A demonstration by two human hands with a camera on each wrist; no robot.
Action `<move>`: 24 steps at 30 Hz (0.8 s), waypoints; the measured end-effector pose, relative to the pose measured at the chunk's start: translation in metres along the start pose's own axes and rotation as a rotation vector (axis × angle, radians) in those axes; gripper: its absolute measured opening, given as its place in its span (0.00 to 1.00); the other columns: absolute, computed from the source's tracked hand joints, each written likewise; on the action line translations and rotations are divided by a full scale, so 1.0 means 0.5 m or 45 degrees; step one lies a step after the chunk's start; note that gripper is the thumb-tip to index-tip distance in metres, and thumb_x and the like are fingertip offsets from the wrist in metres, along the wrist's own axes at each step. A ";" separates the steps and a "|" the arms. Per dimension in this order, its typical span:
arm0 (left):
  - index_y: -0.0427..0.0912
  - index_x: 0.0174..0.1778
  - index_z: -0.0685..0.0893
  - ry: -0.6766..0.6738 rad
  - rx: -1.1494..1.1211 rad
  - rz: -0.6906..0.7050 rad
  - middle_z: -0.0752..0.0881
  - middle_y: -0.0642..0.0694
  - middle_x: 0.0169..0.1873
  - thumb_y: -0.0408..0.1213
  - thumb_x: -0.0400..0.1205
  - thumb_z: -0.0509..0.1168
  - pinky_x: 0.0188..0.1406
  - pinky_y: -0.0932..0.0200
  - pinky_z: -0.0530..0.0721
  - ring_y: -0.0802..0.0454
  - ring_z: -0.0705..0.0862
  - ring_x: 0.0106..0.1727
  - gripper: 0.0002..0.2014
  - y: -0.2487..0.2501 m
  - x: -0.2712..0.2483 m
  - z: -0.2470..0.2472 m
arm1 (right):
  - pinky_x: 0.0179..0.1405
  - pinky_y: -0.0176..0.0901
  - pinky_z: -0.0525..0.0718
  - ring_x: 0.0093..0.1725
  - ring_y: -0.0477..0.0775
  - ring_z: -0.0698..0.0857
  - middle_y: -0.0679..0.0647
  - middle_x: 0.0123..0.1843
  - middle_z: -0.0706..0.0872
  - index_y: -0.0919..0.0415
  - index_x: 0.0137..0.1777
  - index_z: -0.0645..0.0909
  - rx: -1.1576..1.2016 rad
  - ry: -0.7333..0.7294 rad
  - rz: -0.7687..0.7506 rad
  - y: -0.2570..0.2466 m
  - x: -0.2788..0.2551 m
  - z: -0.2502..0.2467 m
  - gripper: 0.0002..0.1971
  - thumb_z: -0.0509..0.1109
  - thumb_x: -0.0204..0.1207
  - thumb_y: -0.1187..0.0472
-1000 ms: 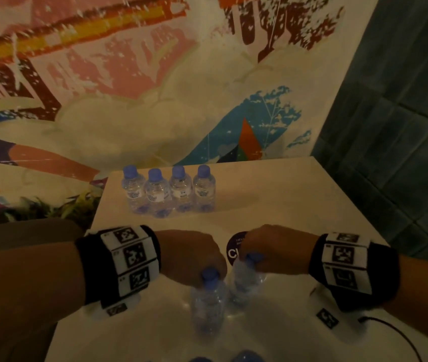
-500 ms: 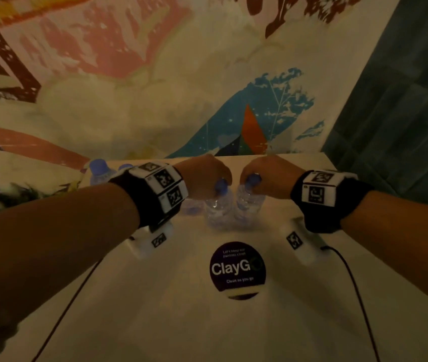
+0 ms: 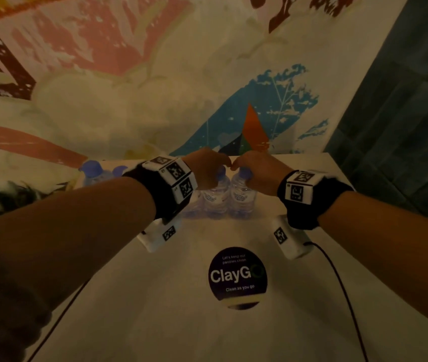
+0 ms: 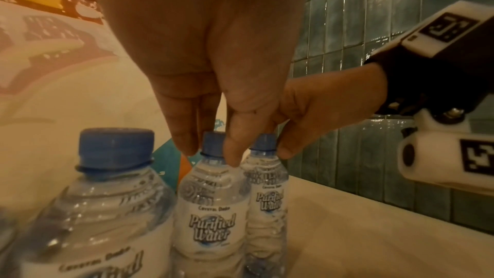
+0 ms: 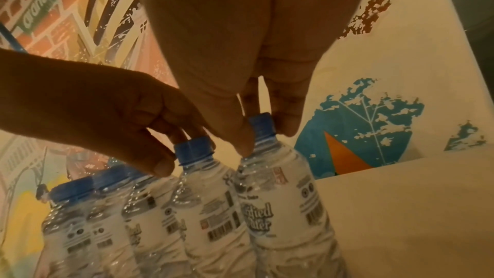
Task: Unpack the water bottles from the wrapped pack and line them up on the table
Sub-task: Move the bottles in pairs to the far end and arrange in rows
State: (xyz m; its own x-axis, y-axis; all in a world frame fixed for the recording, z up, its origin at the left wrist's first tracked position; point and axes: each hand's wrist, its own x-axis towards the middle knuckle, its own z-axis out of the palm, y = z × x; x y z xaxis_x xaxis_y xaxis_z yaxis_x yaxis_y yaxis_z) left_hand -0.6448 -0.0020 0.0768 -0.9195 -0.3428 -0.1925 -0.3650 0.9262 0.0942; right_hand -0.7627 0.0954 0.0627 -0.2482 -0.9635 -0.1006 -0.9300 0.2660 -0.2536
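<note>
Head view shows the setting-down step: left hand [image 3: 207, 167] and right hand [image 3: 256, 168] each pinch a blue-capped clear plastic water bottle [image 4: 211, 208] by its neck at the row's end on the pale worktop [image 3: 233, 335]; next, probably, fingers release.

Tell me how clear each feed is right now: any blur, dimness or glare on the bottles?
Head view: dim, warm light, bent wide-angle edges; the clear plastic blue-capped bottles look small, labels unreadable. Left wrist view: nearest bottle blurred, the one under the left hand sharp, glare on the teal wall tiles. Right wrist view: dim, right hand shadowed, far bottles smeared.
</note>
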 end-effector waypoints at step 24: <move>0.55 0.65 0.77 -0.442 -0.337 0.020 0.79 0.51 0.66 0.31 0.77 0.58 0.57 0.70 0.78 0.55 0.79 0.64 0.22 -0.125 -0.716 0.099 | 0.69 0.54 0.74 0.66 0.58 0.75 0.56 0.69 0.76 0.52 0.68 0.72 -0.137 -0.541 -0.625 -0.561 -0.350 0.035 0.19 0.65 0.78 0.59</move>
State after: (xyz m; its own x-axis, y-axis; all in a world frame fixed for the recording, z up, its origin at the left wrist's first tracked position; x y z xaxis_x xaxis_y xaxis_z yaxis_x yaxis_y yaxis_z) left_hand -0.2856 0.0707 0.0916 -0.8381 -0.2144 -0.5016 -0.4180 0.8433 0.3379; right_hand -0.4538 0.1902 0.1347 0.3201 -0.8703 -0.3743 -0.9352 -0.2271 -0.2717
